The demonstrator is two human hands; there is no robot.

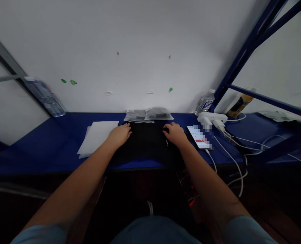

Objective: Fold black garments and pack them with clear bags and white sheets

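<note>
Black cloth (146, 142) under both palms, clear bags (147, 115) holding dark items

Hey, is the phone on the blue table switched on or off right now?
On. The phone, lying flat beside the right hand, has a lit screen showing white and red areas; what it displays cannot be read.

Blue bench against a white wall, dim foreground.

A white wall (140, 51) is filling the upper frame, carrying small green marks at centre left and a few dark specks. A blue tabletop (38, 142) is running across the middle. Dark blue frame bars (252, 37) are crossing the upper right; a grey bar (5, 61) is slanting at upper left. Light is falling evenly on the wall, while the space under the bench is lying in shadow.
</note>
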